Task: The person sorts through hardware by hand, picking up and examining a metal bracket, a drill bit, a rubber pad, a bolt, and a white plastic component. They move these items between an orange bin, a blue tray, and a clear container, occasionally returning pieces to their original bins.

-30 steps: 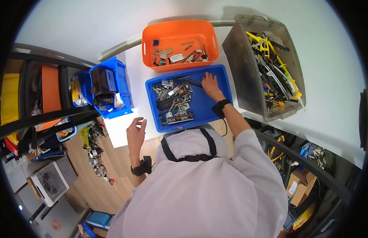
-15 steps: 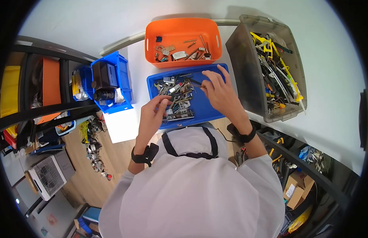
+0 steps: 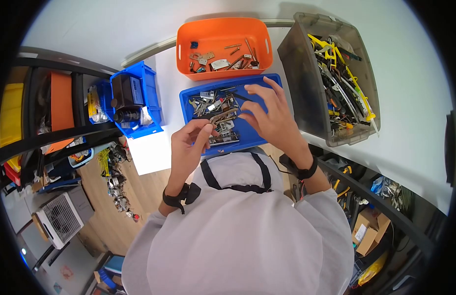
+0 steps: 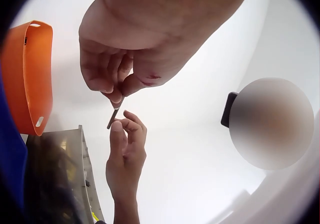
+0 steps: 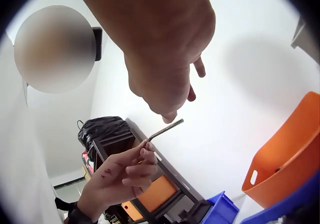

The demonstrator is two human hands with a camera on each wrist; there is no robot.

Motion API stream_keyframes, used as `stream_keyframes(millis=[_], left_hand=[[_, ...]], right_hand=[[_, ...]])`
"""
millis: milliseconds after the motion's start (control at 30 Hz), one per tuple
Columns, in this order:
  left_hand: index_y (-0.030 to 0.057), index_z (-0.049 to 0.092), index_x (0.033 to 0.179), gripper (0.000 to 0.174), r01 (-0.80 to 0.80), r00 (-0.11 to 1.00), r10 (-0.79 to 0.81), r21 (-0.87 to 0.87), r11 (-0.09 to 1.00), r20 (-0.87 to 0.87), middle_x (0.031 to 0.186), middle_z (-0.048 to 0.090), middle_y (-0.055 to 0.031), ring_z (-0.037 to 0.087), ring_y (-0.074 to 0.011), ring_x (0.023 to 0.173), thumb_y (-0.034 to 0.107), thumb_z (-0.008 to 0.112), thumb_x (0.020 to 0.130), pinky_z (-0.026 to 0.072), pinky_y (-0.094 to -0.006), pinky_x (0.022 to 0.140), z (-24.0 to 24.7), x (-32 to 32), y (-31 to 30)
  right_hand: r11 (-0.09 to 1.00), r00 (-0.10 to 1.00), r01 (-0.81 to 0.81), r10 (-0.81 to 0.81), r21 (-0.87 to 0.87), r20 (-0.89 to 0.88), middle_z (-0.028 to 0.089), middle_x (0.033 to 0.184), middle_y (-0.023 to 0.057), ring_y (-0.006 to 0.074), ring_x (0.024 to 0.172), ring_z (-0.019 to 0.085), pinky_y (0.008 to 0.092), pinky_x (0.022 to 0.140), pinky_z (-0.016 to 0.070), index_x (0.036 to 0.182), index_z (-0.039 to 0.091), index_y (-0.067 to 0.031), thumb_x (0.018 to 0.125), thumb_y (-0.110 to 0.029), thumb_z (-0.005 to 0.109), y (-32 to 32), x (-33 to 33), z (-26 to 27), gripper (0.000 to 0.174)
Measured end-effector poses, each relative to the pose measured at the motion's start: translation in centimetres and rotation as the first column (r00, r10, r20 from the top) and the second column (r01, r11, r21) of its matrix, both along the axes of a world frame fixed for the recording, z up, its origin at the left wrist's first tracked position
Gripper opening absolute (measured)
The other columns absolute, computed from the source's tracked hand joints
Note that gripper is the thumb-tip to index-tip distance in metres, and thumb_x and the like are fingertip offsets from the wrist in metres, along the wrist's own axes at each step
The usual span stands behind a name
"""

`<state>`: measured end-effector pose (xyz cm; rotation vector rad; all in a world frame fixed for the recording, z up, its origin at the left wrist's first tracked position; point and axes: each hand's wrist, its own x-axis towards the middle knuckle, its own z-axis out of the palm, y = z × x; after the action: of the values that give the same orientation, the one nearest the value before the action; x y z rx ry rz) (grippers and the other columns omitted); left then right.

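Note:
My left hand (image 3: pixel 187 146) pinches a bent metal rod, shaped like a hex key (image 5: pixel 167 129), between thumb and fingertips. The rod is raised above the blue tray (image 3: pixel 247 135), its longer arm pointing toward my right hand (image 3: pixel 276 123). That right hand hovers over the tray's right side with fingers spread and loosely bent, thumb and fingertip close to the rod's free end. Below them, a heap of small metal parts and tools (image 3: pixel 208 104) fills the left part of the tray.
Behind the tray stands an orange bin (image 3: pixel 223 25) with a few metal pieces in it. A tall grey translucent bin (image 3: pixel 298 73) full of tools is on the right. At the left sits a blue bin (image 3: pixel 153 96) holding dark containers, beside black shelving (image 3: pixel 80 137).
My right hand has lifted out of the tray's right side and come nearer me. My left hand has moved right, over the tray, and now holds the hex key in plain view.

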<state>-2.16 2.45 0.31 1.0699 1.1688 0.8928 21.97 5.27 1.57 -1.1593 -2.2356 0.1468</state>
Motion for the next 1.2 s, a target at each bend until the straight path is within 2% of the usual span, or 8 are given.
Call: stream_keyframes(millis=[33,100,233,300,500,800,967,1200], left_hand=[[0.0000,0.070,0.106,0.021,-0.017,1.000,0.018,0.029,0.999,-0.009,0.085,0.073,-0.0063,0.056,-0.0061,0.061,0.020,0.065,0.101,0.0437,-0.0204,0.053,0.0,0.0,0.0],[0.0000,0.070,0.106,0.021,-0.035,0.999,0.036,0.057,0.998,-0.017,0.085,0.072,-0.0059,0.056,-0.0060,0.061,0.020,0.065,0.101,0.0436,-0.0203,0.053,0.1,-0.2,-0.1],[-0.0007,0.069,0.106,0.022,-0.042,0.999,0.040,0.094,0.995,0.015,0.088,0.072,-0.0070,0.056,-0.0063,0.063,0.021,0.065,0.101,0.0436,-0.0202,0.053,0.0,-0.7,-0.2],[-0.0010,0.068,0.106,0.023,-0.037,0.999,0.034,0.116,0.993,0.024,0.089,0.072,-0.0074,0.056,-0.0064,0.063,0.021,0.065,0.101,0.0436,-0.0202,0.053,-0.1,-0.7,-0.1],[-0.0016,0.067,0.107,0.018,-0.028,0.997,0.012,0.207,0.978,0.077,0.090,0.071,-0.0085,0.057,-0.0071,0.063,0.015,0.063,0.102,0.0444,-0.0206,0.053,-0.4,-0.7,-0.2],[-0.0026,0.067,0.100,0.013,-0.048,0.996,0.022,0.314,0.948,0.086,0.089,0.069,-0.0088,0.057,-0.0083,0.063,0.010,0.065,0.099,0.0444,-0.0204,0.053,-1.1,-0.7,-0.1],[-0.0033,0.069,0.095,0.009,-0.068,0.996,0.030,0.464,0.883,0.090,0.090,0.068,-0.0117,0.060,-0.0106,0.061,0.005,0.065,0.097,0.0468,-0.0211,0.051,-1.2,-0.4,0.1],[-0.0034,0.069,0.095,0.006,-0.064,0.996,0.028,0.486,0.872,0.080,0.091,0.068,-0.0125,0.060,-0.0110,0.060,0.001,0.065,0.096,0.0475,-0.0215,0.051,-0.8,-0.4,0.0]], right_hand=[[1.000,1.000,-0.002,0.002,0.000,0.000,0.056,0.126,0.0122,0.0259,0.112,0.060,0.0540,0.112,0.0385,0.100,0.066,-0.0052,0.086,-0.015,0.075,0.0,0.0,-0.1,0.020],[0.994,0.986,0.021,-0.038,-0.109,-0.162,0.054,0.129,0.0137,0.0288,0.111,0.061,0.0469,0.105,0.0453,0.106,0.066,-0.0057,0.081,-0.008,0.080,-0.2,-0.1,-0.3,0.029],[0.968,0.931,0.006,-0.097,-0.250,-0.352,0.055,0.129,0.0137,0.0275,0.111,0.060,0.0419,0.102,0.0467,0.106,0.067,-0.0041,0.083,-0.010,0.078,-0.5,-1.1,-0.8,0.026],[0.941,0.884,-0.071,-0.095,-0.331,-0.458,0.055,0.128,0.0134,0.0271,0.111,0.060,0.0384,0.097,0.0500,0.105,0.069,-0.0043,0.083,-0.008,0.078,-0.4,-1.2,-0.5,0.024],[0.946,0.869,-0.079,-0.089,-0.314,-0.487,0.057,0.125,0.0124,0.0262,0.112,0.061,0.0375,0.093,0.0522,0.096,0.072,-0.0041,0.082,-0.007,0.078,-0.2,-0.8,-0.4,0.015],[0.948,0.832,-0.125,-0.060,-0.291,-0.551,0.054,0.126,0.0140,0.0272,0.111,0.060,0.0374,0.094,0.0503,0.093,0.071,-0.0041,0.083,-0.004,0.077,-1.0,-0.8,-0.6,0.012],[0.959,0.800,-0.116,-0.065,-0.260,-0.597,0.051,0.129,0.0146,0.0270,0.113,0.059,0.0388,0.095,0.0499,0.093,0.072,-0.0052,0.082,-0.003,0.078,-1.2,-0.8,-0.8,0.013],[0.972,0.811,-0.090,-0.054,-0.217,-0.582,0.049,0.131,0.0142,0.0260,0.112,0.060,0.0399,0.097,0.0491,0.093,0.072,-0.0055,0.081,-0.003,0.078,-1.2,-0.7,-0.8,0.013]])
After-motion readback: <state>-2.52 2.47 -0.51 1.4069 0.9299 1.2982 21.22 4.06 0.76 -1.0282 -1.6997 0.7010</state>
